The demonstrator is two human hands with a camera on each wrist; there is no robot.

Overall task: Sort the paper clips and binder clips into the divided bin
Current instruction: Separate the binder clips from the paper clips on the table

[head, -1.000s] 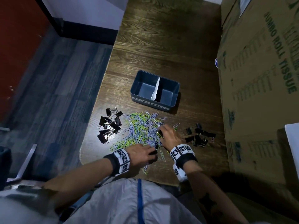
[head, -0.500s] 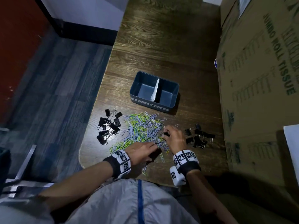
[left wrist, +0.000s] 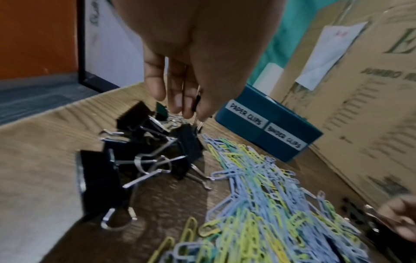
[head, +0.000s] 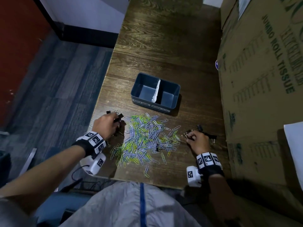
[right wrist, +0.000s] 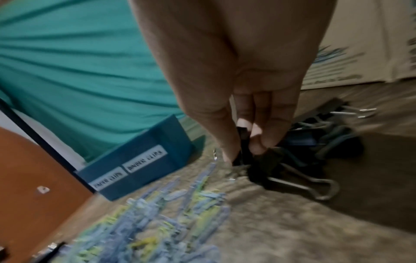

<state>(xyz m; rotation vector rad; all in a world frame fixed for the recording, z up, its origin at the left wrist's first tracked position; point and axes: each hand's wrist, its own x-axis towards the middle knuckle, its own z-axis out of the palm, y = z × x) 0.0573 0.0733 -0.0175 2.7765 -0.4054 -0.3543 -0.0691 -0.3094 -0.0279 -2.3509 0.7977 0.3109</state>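
Note:
A dark blue divided bin [head: 175,89] stands on the wooden table, its front labelled for paper clips and binder clips [left wrist: 265,122]; both halves look empty. Before it lies a heap of blue and yellow-green paper clips [head: 144,136] [left wrist: 258,195]. My left hand [head: 106,126] is over the left pile of black binder clips [left wrist: 139,151] and pinches one by its wire handle [left wrist: 197,122]. My right hand [head: 196,140] is at the right pile of binder clips [right wrist: 315,142], pinching a black one [right wrist: 244,147] between thumb and fingers.
Large cardboard boxes [head: 262,79] wall off the table's right side. The table's left edge [head: 101,95] drops to a grey floor. A white sheet [head: 295,145] lies at the far right. A green cloth [right wrist: 67,71] hangs behind the bin.
Both hands left the middle of the paper clip heap. The left went out to the left binder clip pile, the right to the right pile, each now pinching a binder clip.

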